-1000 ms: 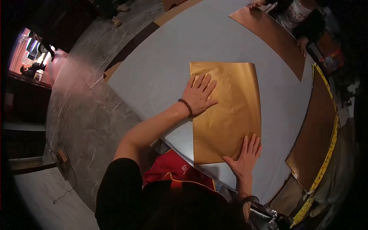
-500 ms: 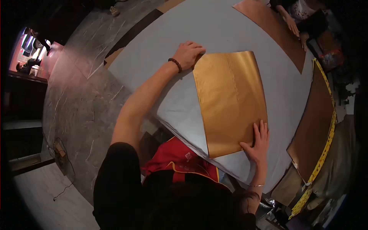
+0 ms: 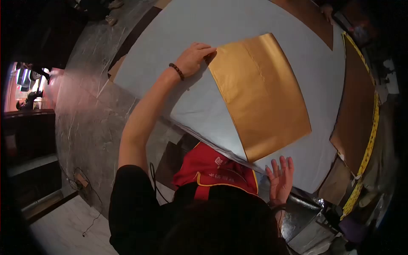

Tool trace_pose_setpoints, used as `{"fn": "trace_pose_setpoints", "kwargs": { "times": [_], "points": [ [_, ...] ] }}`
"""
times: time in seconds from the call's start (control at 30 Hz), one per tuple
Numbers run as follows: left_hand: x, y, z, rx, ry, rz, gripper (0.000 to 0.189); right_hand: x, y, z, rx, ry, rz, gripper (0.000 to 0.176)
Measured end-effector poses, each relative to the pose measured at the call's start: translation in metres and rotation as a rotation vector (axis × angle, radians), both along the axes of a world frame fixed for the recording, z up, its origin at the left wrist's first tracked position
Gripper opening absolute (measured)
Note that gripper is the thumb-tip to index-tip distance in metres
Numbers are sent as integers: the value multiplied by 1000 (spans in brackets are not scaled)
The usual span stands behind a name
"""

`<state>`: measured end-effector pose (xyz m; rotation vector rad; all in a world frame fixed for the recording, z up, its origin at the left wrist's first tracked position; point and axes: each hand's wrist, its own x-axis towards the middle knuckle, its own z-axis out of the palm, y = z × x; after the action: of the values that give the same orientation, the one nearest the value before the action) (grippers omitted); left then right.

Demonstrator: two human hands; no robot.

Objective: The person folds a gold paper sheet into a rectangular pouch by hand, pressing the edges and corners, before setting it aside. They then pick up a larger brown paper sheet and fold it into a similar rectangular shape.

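A gold sheet of paper [image 3: 261,93] lies flat on the grey table [image 3: 238,21]. My left hand [image 3: 193,57] is curled at the sheet's far left corner, its fingertips pinching or touching that corner. My right hand [image 3: 280,178] hangs open with fingers spread just below the sheet's near edge, off the paper and over the table's rim. A bead bracelet sits on my left wrist.
Copper-brown sheets lie at the far right [image 3: 306,19] and along the right edge [image 3: 357,102], next to a yellow measuring tape [image 3: 367,144]. Another person's hand [image 3: 328,8] shows at the top right. A marble floor [image 3: 93,114] lies left of the table.
My left hand went from lying flat on the gold sheet to gripping its far left corner. My right hand slid off the sheet's near edge and now hovers open.
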<state>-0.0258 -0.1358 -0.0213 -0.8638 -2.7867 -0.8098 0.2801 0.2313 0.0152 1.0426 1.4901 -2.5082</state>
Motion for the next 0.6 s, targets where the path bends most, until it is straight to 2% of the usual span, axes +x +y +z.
{"fn": "trace_pose_setpoints", "kwargs": {
  "times": [0.1,0.17,0.37,0.53,0.57,0.6],
  "points": [
    [2,3,-4,-15,92,-21,52,7,-18,5,-97,-68,-10,61],
    [3,1,-5,-58,127,-11,53,7,-22,-1,-138,-29,78,60],
    [4,-2,-6,1,70,28,48,-6,-29,-4,-57,-25,120,60],
    [4,-6,-9,120,40,31,45,-13,-41,-2,12,-22,96,72],
    [2,-8,-12,120,43,38,45,-16,-45,-4,107,-53,98,73],
    [0,-9,-16,337,-111,58,43,-19,-49,-6,202,-82,102,75]
  ]
}}
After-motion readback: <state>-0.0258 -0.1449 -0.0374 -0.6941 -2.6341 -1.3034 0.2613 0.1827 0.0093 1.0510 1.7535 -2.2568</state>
